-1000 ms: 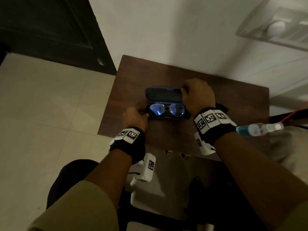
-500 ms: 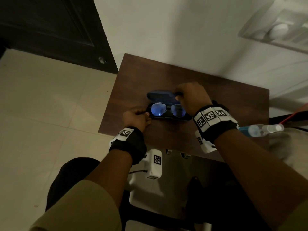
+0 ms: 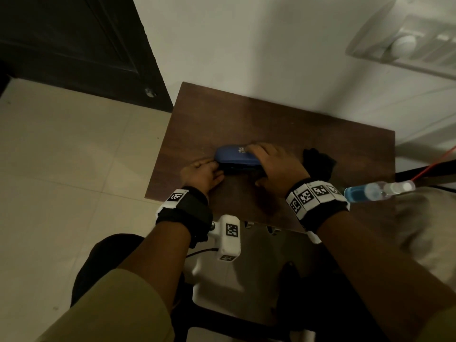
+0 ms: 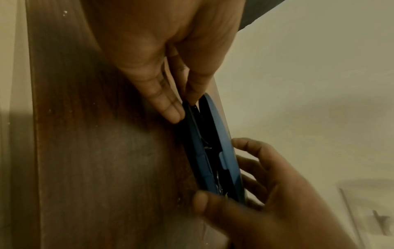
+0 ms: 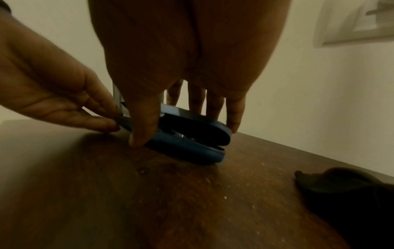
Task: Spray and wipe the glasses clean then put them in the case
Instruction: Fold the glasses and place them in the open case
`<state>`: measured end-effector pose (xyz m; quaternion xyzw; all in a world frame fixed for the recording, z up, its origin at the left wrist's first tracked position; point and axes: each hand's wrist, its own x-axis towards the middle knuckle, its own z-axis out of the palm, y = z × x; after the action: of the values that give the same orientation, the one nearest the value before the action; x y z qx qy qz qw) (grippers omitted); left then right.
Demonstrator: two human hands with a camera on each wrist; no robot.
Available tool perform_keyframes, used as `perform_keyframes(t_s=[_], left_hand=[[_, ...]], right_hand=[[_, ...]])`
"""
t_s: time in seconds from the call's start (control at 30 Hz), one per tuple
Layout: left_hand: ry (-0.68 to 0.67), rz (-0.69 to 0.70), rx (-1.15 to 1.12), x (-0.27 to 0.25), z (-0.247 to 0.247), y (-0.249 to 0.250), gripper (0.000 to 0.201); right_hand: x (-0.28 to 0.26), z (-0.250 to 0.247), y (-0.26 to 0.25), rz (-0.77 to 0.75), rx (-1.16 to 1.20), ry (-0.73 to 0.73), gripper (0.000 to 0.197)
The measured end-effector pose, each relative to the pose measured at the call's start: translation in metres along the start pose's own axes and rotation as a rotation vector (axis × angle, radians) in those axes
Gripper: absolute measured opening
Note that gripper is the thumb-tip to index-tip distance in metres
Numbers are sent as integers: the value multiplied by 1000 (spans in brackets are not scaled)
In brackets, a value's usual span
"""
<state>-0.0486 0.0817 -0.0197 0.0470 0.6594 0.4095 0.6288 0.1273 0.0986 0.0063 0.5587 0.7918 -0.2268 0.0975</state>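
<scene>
The blue glasses case (image 3: 235, 156) lies in the middle of the brown table (image 3: 246, 114), its lid down to a narrow gap. My right hand (image 3: 274, 162) grips it, fingers over the lid (image 5: 213, 125) and thumb at the front edge of the base. My left hand (image 3: 204, 171) pinches the case's left end (image 4: 189, 111) between thumb and fingers. The glasses (image 5: 181, 135) show only as a glint in the gap, inside the case. The spray bottle (image 3: 370, 191) with blue liquid lies at the table's right edge.
A black cloth (image 3: 318, 161) lies crumpled just right of my right hand, also near the case in the right wrist view (image 5: 351, 188). The table stands against a white wall; a dark door (image 3: 74, 45) is at the far left.
The case lid stood open with the glasses in plain sight; my right hand has swung it down until only a slit remains. My left hand stayed at the case's left end.
</scene>
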Motion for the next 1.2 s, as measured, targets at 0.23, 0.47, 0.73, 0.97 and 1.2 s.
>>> perform_keyframes(t_s=[0.23,0.47,0.73,0.97,1.2], left_hand=[[-139,24,74,-8,-1,8,30],[-273,800,1171,7,-11,2,67],[-229,918,1237,6,-4,13,46],[-195,948,1294,7,-5,13,44],[-116,1005,1306,8,-7,1,41]], right_hand=[[1,5,3,57,14,23,64],[3,-5,9,26,176,6,53],[-4,3,17,153,271,54,53],[-8,6,18,179,306,114,49],[-13,14,13,199,361,189,49]])
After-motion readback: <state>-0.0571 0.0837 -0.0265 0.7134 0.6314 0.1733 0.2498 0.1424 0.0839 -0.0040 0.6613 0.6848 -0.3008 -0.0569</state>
